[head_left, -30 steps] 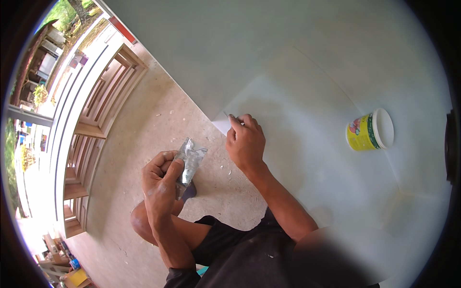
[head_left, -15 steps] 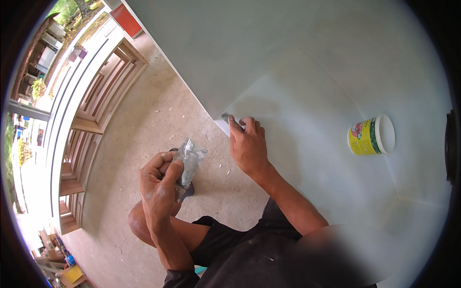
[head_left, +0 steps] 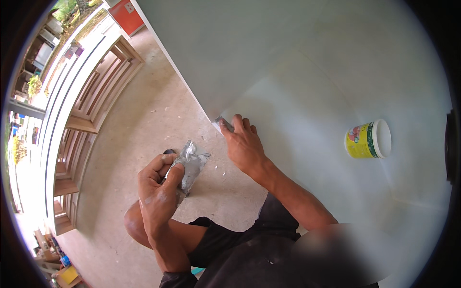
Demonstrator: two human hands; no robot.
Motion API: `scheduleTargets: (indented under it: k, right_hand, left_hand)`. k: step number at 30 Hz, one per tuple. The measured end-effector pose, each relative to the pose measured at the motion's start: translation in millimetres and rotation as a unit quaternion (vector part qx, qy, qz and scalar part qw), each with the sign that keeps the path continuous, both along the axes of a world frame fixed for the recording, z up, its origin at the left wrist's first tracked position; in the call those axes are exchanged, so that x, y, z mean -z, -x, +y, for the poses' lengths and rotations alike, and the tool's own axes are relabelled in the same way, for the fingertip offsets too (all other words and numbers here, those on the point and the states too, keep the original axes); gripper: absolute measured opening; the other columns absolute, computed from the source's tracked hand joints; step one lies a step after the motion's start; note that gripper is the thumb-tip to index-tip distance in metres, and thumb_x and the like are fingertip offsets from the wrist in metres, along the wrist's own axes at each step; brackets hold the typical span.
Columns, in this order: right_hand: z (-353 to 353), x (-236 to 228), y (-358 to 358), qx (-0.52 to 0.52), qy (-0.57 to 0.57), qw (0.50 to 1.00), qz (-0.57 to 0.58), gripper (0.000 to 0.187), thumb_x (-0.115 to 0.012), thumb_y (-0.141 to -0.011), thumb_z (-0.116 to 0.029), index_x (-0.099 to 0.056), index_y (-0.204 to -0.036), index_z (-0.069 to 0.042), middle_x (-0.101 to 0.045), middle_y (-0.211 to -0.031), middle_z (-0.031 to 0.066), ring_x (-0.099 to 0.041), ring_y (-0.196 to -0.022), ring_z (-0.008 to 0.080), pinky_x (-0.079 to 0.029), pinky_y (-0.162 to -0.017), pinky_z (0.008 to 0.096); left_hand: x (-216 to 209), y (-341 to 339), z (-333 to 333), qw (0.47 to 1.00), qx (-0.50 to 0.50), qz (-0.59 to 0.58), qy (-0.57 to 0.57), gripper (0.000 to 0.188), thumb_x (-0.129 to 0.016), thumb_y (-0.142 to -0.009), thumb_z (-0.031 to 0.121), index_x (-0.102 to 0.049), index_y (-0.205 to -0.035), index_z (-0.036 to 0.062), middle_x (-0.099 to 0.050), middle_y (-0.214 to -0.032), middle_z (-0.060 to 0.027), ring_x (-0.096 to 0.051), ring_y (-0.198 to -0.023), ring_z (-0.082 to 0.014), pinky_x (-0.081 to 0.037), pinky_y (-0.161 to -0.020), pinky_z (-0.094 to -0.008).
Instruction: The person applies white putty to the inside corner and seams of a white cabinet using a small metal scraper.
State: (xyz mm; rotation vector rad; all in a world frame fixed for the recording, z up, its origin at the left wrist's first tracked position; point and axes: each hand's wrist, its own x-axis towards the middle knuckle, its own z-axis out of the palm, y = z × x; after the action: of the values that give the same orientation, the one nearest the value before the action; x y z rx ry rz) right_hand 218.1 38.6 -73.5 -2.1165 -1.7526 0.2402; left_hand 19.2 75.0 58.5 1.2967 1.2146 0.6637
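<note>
My left hand (head_left: 161, 185) is closed on a thin grey metal scraper (head_left: 192, 168), thumb on top. White paste is smeared on its upper part, and pale residue marks my hand. My right hand (head_left: 247, 149) grips a small grey scraper (head_left: 222, 121) at the left corner of a large pale panel (head_left: 312, 96). The fingers hide most of that tool, and its blade touches the panel's edge. On the panel to the right is a white plastic tub (head_left: 362, 141) with a yellow and green label, its open rim toward the right.
Wooden frames (head_left: 81, 124) stand along the left beside a bright opening to the outdoors. An orange-red box (head_left: 126, 17) is at the far left of the panel. Concrete floor (head_left: 129, 110) with white specks lies below. Boxes and small items (head_left: 67, 273) crowd the lower left.
My right hand has moved slightly left with its scraper, closer to the panel's corner edge. The left scraper has tilted a little, showing more of its flat face.
</note>
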Motion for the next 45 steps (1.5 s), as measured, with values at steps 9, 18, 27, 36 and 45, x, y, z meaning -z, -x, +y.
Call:
scheduleTargets:
  k: [9,18,27,36,45]
  right_hand:
    - [6,-16,5,-0.022,0.069,0.997,-0.024,0.036,-0.059,-0.089,-0.002,-0.058,-0.123,0.010,-0.050,-0.120,0.0228,-0.058,-0.104,0.0347,-0.052,-0.091,0.0411]
    - [-17,-35,-23,0.089,-0.018,0.985,0.147,0.030,-0.057,-0.097,-0.009,-0.062,-0.123,0.006,-0.054,-0.109,0.0221,-0.062,-0.096,0.0365,-0.054,-0.086,0.0445]
    - [5,21,0,0.131,-0.149,0.977,0.084,0.027,-0.061,-0.092,-0.001,-0.062,-0.118,0.006,-0.056,-0.105,0.0172,-0.059,-0.101,0.0341,-0.053,-0.087,0.0421]
    - [17,12,18,0.136,-0.119,0.969,0.170,0.025,-0.060,-0.092,-0.001,-0.062,-0.115,0.007,-0.057,-0.104,0.0180,-0.065,-0.088,0.0356,-0.056,-0.077,0.0425]
    - [8,10,50,0.101,-0.083,0.970,0.205,0.026,-0.062,-0.087,0.001,-0.064,-0.113,0.005,-0.057,-0.094,0.0187,-0.064,-0.083,0.0361,-0.054,-0.073,0.0437]
  left_hand:
    - [-6,-3,0,1.000,0.008,-0.006,-0.015,0.016,-0.062,-0.092,0.006,-0.068,-0.101,-0.0060,-0.067,-0.079,-0.0011,-0.054,-0.064,-0.0034,-0.040,-0.056,-0.0199]
    - [-3,4,7,1.000,-0.004,-0.017,-0.007,0.017,-0.063,-0.092,0.006,-0.069,-0.102,-0.0065,-0.067,-0.077,-0.0022,-0.054,-0.061,-0.0047,-0.040,-0.054,-0.0211]
    - [-3,0,5,1.000,-0.004,-0.020,-0.018,0.017,-0.063,-0.092,0.005,-0.068,-0.103,-0.0071,-0.066,-0.075,-0.0023,-0.054,-0.060,-0.0047,-0.041,-0.053,-0.0212]
    - [-2,6,3,1.000,-0.008,-0.008,-0.015,0.017,-0.064,-0.092,0.004,-0.067,-0.103,-0.0082,-0.065,-0.073,-0.0015,-0.054,-0.060,-0.0038,-0.041,-0.055,-0.0199]
    - [-3,6,2,1.000,-0.004,-0.025,-0.008,0.017,-0.063,-0.093,0.003,-0.066,-0.104,-0.0090,-0.068,-0.077,-0.0034,-0.056,-0.063,-0.0041,-0.043,-0.056,-0.0209]
